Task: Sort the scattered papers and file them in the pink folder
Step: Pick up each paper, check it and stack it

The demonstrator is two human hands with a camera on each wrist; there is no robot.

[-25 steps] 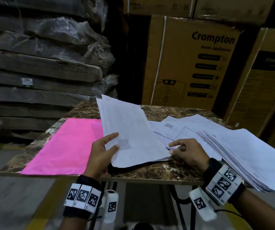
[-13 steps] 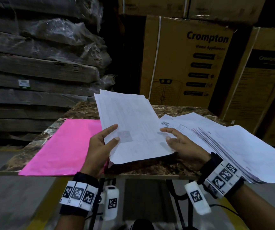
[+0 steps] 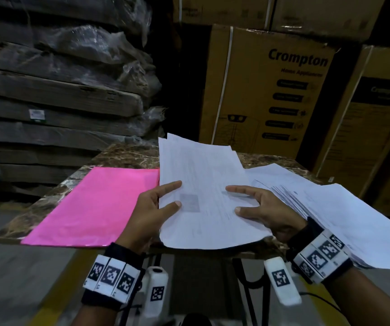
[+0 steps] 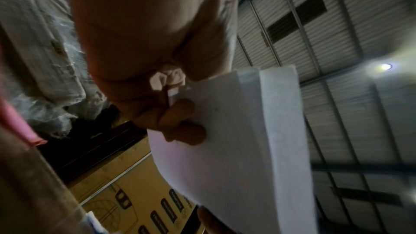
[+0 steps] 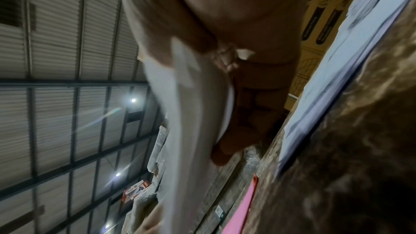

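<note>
A pink folder (image 3: pixel 90 208) lies flat on the left half of the marble table (image 3: pixel 123 156). Just right of it, both hands hold a stack of white papers (image 3: pixel 203 175) lifted off the table and tilted toward me. My left hand (image 3: pixel 177 193) grips the stack's left edge, thumb and forefinger on top; in the left wrist view the other fingers (image 4: pixel 180 124) curl beneath the papers (image 4: pixel 236 140). My right hand (image 3: pixel 234 199) grips the right edge the same way, with its fingers (image 5: pixel 236 131) under the sheets (image 5: pixel 186 131). More loose papers (image 3: pixel 330 212) fan out on the table's right side.
Cardboard Crompton boxes (image 3: pixel 271 95) stand close behind the table. Plastic-wrapped flat packs (image 3: pixel 60 90) are stacked at the back left. The fanned papers overhang the table's right front edge. Grey floor with a yellow line (image 3: pixel 55 290) lies below.
My right hand left the fanned papers and took hold of the right edge of the held stack. The stack rose and now sits squarely between both hands.
</note>
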